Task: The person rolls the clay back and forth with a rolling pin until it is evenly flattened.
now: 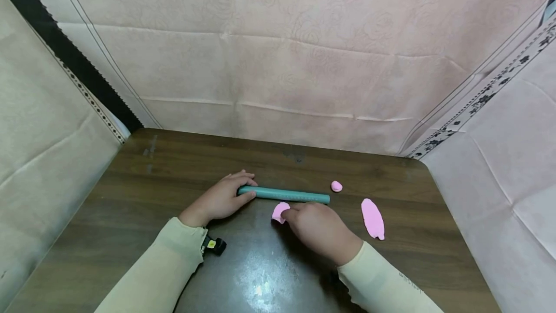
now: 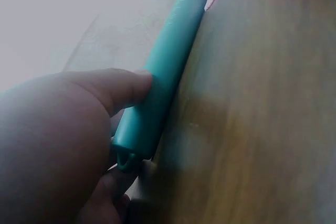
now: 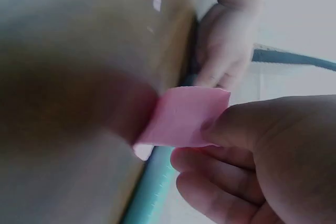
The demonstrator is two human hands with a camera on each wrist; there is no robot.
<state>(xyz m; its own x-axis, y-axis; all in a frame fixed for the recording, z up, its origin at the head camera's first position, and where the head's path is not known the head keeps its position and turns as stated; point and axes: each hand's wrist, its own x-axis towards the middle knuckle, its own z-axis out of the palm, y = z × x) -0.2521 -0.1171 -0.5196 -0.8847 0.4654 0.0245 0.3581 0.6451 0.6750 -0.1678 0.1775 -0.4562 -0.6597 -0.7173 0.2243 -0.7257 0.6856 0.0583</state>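
Note:
In the head view a teal rolling pin (image 1: pixel 286 194) lies across the table. My left hand (image 1: pixel 221 199) holds its left end, thumb on the near side and fingers round the far side. The left wrist view shows the thumb against the pin (image 2: pixel 157 77), which has a small loop at its end and printed marks. My right hand (image 1: pixel 319 228) pinches a thin flat piece of pink clay (image 1: pixel 280 212) between thumb and fingers, just in front of the pin. In the right wrist view this pink clay (image 3: pixel 184 119) hangs down as a bent sheet.
A small pink clay ball (image 1: pixel 336 186) lies beyond the pin's right end. Farther right is a long flattened piece of pink clay (image 1: pixel 372 219). Pale cloth (image 1: pixel 278 62) hangs behind and on both sides of the wooden table (image 1: pixel 408 264).

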